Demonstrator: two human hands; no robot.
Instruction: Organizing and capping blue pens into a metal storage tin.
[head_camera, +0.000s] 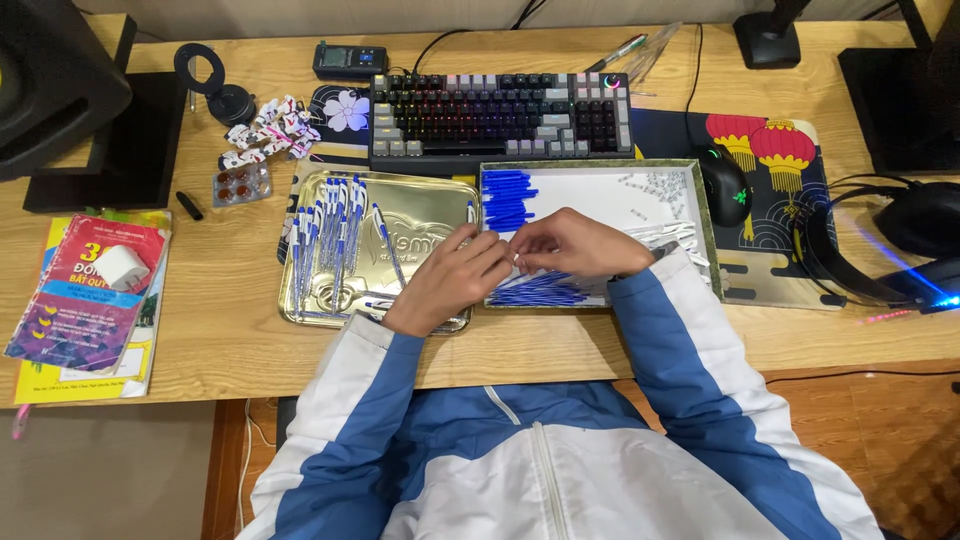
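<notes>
My left hand (455, 280) and my right hand (580, 245) meet fingertip to fingertip over the seam between two trays, pinching a thin pen part between them; the part is too small to make out. Under the left hand lies a gold metal tray (430, 205) with a row of assembled blue and white pens (325, 245). Under the right hand sits a white box tray (600, 190) with blue pen caps (508, 198), blue refills (545, 290), white barrels (670, 235) and small springs (655, 190).
A backlit keyboard (500, 115) stands behind the trays. A mouse (724, 185) rests on a lantern-print mat, with headphones (900, 240) at the right. Books (90, 300), a white charger, a pill blister and wrapped sweets (270, 130) lie at the left.
</notes>
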